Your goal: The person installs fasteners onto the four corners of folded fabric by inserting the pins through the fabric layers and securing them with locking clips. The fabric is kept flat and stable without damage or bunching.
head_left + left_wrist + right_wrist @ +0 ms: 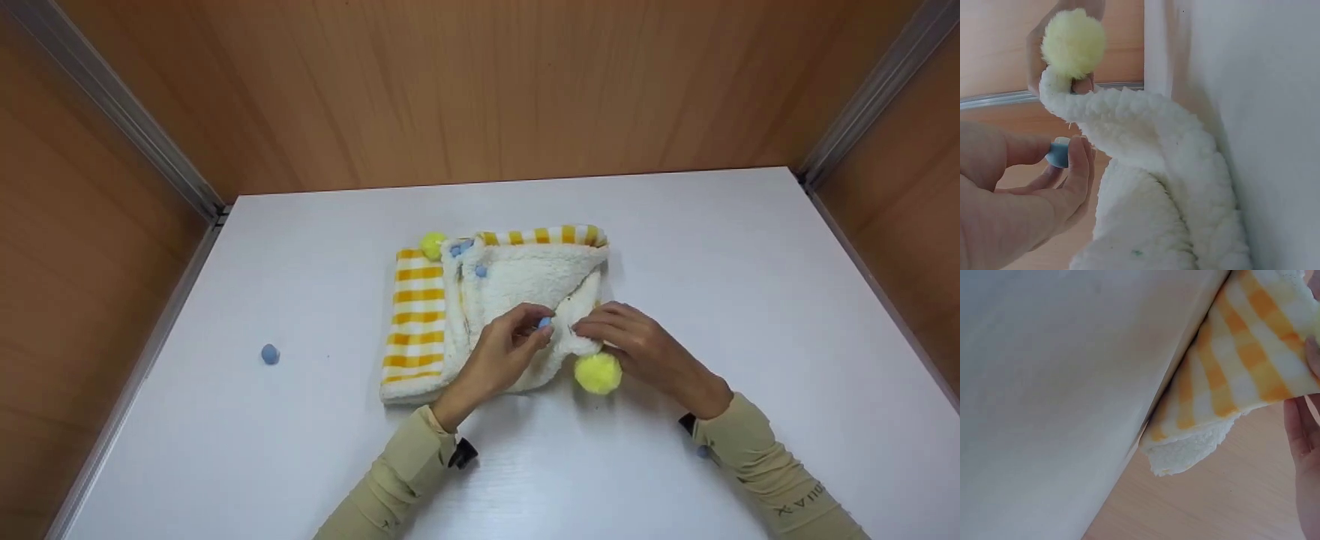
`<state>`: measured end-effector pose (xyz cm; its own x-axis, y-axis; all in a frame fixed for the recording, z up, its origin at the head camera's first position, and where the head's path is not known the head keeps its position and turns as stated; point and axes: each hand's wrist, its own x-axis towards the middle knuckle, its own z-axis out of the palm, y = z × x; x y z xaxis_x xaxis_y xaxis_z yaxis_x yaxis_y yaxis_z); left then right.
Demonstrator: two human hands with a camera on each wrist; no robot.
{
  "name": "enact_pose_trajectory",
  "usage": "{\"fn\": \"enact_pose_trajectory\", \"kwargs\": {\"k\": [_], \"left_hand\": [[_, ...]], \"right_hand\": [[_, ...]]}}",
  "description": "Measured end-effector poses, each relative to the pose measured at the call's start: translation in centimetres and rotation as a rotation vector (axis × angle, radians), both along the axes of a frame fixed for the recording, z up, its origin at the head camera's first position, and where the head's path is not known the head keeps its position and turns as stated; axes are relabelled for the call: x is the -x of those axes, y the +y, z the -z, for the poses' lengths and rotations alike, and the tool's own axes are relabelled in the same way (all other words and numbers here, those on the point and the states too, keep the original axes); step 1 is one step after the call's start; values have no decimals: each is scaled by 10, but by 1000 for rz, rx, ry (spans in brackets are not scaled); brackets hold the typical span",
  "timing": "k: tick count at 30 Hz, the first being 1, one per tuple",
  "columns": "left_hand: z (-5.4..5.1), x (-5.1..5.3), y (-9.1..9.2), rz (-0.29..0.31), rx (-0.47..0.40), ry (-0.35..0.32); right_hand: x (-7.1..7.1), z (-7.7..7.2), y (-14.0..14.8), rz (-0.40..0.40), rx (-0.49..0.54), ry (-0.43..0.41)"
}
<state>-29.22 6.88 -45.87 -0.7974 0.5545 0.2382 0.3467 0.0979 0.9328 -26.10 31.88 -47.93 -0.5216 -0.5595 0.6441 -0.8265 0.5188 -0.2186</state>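
On the white table lies a folded cloth (525,274), fluffy white on one side and yellow-and-white checked on the other, with yellow pompoms at its corners. My left hand (499,352) pinches a small blue ball (1058,154) between thumb and fingertips, above the fleece. My right hand (645,345) grips the near right corner of the cloth, beside a yellow pompom (598,373). This corner is lifted in the left wrist view. More blue balls (481,271) rest on the fleece near its far left part, close to another pompom (433,246).
A loose blue ball (270,354) lies on the table to the left. Another blue ball (703,451) shows beside my right wrist, partly hidden by the sleeve. Wood-grain panels (510,90) enclose the white table (337,450) at the back and sides.
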Motion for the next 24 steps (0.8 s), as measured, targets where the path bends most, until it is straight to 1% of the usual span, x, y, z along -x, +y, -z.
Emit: {"fn": "enact_pose_trajectory", "kwargs": {"k": [4,8,16,18,21,24], "left_hand": [[4,1,1,19,-3,-13],[6,1,1,38,2,-26],[9,2,3,56,-17,-28],[9,2,4,68,-30,-42],[10,2,5,72,-30,-52],[11,2,5,63,-15,-36]], "right_hand": [[-1,0,-1,-23,22,-29],[-1,0,-2,-49,42,-50],[0,2,-4,-112,42,-29],[-1,2,-5,-115,38,-38],[-1,2,-6,-116,29,-50],[-1,1,-7,-120,14,-46]]}}
